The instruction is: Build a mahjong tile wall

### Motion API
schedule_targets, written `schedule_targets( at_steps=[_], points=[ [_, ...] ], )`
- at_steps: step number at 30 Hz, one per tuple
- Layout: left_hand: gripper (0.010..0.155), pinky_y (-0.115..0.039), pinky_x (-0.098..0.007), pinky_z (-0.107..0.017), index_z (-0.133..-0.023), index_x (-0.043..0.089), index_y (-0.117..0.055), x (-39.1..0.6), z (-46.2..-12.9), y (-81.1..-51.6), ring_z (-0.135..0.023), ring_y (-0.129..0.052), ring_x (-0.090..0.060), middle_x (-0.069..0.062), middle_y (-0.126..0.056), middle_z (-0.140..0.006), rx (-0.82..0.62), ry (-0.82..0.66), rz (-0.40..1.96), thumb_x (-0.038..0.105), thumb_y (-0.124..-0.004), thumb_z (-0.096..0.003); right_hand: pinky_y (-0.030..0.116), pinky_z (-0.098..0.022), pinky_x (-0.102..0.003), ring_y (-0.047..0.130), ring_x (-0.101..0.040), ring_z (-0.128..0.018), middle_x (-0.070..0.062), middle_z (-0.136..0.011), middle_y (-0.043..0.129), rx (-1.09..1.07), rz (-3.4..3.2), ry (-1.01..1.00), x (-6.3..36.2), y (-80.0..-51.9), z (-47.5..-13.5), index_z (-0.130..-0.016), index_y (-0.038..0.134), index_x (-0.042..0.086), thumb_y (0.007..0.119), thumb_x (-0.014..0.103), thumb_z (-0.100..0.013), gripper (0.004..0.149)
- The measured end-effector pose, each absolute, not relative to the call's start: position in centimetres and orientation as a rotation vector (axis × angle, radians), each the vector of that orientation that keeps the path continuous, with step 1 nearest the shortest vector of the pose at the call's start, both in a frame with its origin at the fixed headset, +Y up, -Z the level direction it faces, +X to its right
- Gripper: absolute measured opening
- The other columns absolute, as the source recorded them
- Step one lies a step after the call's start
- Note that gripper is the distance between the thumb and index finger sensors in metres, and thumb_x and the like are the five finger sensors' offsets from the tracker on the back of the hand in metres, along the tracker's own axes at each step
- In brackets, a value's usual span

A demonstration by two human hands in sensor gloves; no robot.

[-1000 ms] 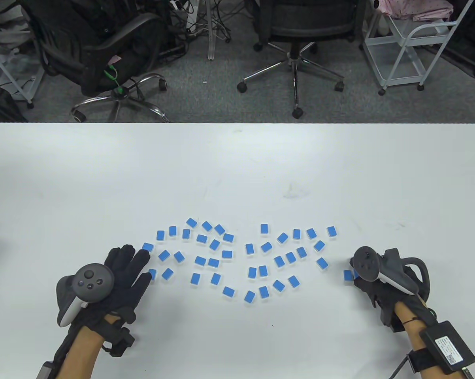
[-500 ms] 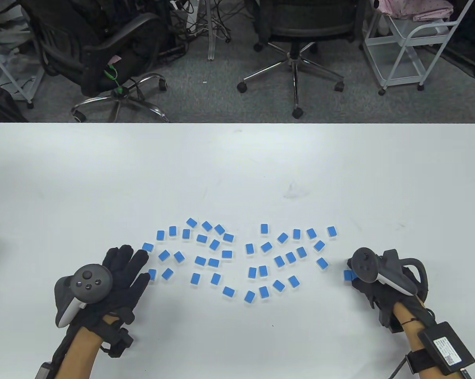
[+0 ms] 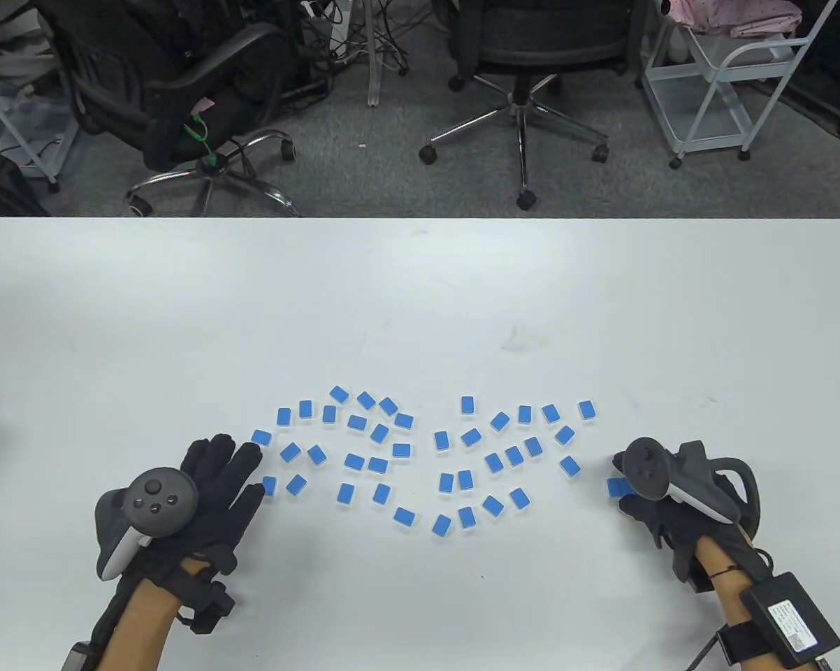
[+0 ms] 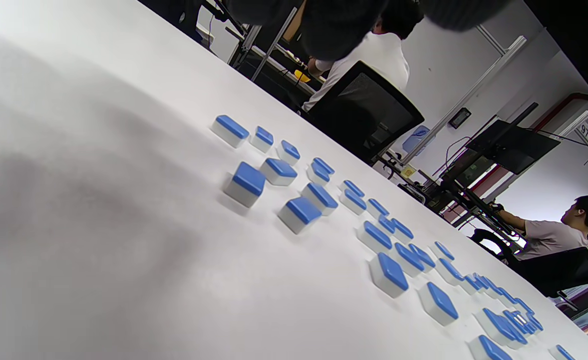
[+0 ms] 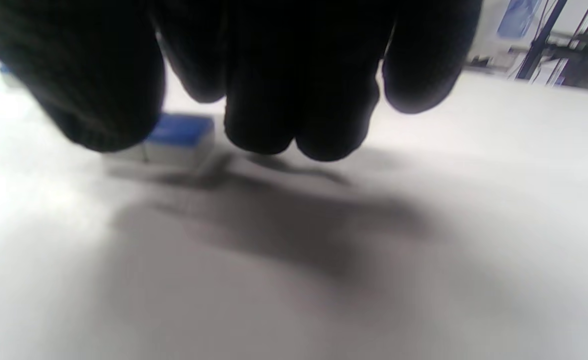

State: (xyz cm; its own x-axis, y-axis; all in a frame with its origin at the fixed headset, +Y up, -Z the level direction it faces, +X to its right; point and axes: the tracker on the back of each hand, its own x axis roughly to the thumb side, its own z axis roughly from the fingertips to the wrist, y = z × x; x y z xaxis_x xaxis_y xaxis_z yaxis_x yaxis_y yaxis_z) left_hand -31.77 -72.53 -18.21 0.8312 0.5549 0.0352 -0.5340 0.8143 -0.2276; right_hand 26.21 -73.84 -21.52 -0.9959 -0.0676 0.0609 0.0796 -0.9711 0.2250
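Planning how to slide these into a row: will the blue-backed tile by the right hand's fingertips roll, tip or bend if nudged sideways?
The tile is a squat block lying flat on the white table, so it should slide, not tip or roll. It looks rigid with crisp edges; bending seems unlikely. The right hand hovers close, contact unclear.

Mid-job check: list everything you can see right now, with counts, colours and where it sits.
Tiles: about forty, blue backs, scattered flat in two loose clusters on the near half of the table.
Table: one, white.
Chairs: two, black, on the floor beyond the table.
Cart: one, white, far right.
Trackers: two, grey and white, on the backs of the hands.
Left grip: black glove, fingers spread flat at the left cluster's edge.
Right grip: black glove, fingers curled over the rightmost tile; contact unclear.
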Motion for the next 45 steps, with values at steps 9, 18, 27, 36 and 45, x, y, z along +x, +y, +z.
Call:
schedule_targets(
  at_steps=[9,18,27,36,45],
  points=[
    [0.07,-0.014,-0.067,-0.074,-0.113,0.036,-0.047,-31.5,-18.2,-72.5,-0.112,-0.013,-0.032,-0.002,-0.025,-0.122,-0.199,-0.115,0.574,0.064,-0.054,-0.0499,0.06,-0.072,-0.061,0.082,-0.031,-0.089,0.0,-0.094,0.084,-0.371,-2.853,0.025,19.5,-73.2,-19.5,-0.093,0.063,0.038,0.087,0.048,-0.031,0.067],
    [0.07,-0.014,-0.067,-0.074,-0.113,0.036,-0.047,-31.7,-18.1,-72.4,-0.112,-0.013,-0.032,-0.002,-0.025,-0.122,-0.196,-0.109,0.579,0.063,-0.054,-0.0498,0.06,-0.073,-0.059,0.087,-0.024,-0.085,0.007,-0.083,0.094,-0.356,-2.585,0.017,15.0,-75.2,-21.3,-0.086,0.074,0.036,0.089,0.043,-0.032,0.056],
    [0.069,-0.014,-0.067,-0.074,-0.113,0.036,-0.047,-31.6,-18.1,-72.4,-0.112,-0.013,-0.032,-0.002,-0.025,-0.122,-0.202,-0.116,0.575,0.064,-0.054,-0.0499,0.057,-0.074,-0.061,0.093,-0.022,-0.078,0.005,-0.068,0.101,-0.439,-2.604,-0.004,14.6,-75.8,-20.9,-0.081,0.081,0.027,0.093,0.043,-0.028,0.056],
    [0.069,-0.014,-0.067,-0.074,-0.113,0.036,-0.047,-32.0,-18.0,-72.3,-0.112,-0.013,-0.032,-0.002,-0.025,-0.122,-0.203,-0.105,0.583,0.063,-0.054,-0.0499,0.056,-0.075,-0.063,0.093,-0.023,-0.078,0.005,-0.066,0.101,-0.204,-2.806,0.218,19.1,-70.5,-21.5,-0.08,0.082,0.025,0.091,0.047,-0.027,0.058],
    [0.069,-0.014,-0.067,-0.074,-0.113,0.036,-0.047,-31.7,-18.2,-72.5,-0.112,-0.013,-0.032,-0.002,-0.025,-0.122,-0.206,-0.104,0.588,0.063,-0.053,-0.0499,0.056,-0.077,-0.064,0.09,-0.025,-0.082,0.003,-0.073,0.099,0.148,-2.992,-0.404,28.9,-74.9,-22.7,-0.083,0.08,0.025,0.095,0.04,-0.03,0.057]
  ],
)
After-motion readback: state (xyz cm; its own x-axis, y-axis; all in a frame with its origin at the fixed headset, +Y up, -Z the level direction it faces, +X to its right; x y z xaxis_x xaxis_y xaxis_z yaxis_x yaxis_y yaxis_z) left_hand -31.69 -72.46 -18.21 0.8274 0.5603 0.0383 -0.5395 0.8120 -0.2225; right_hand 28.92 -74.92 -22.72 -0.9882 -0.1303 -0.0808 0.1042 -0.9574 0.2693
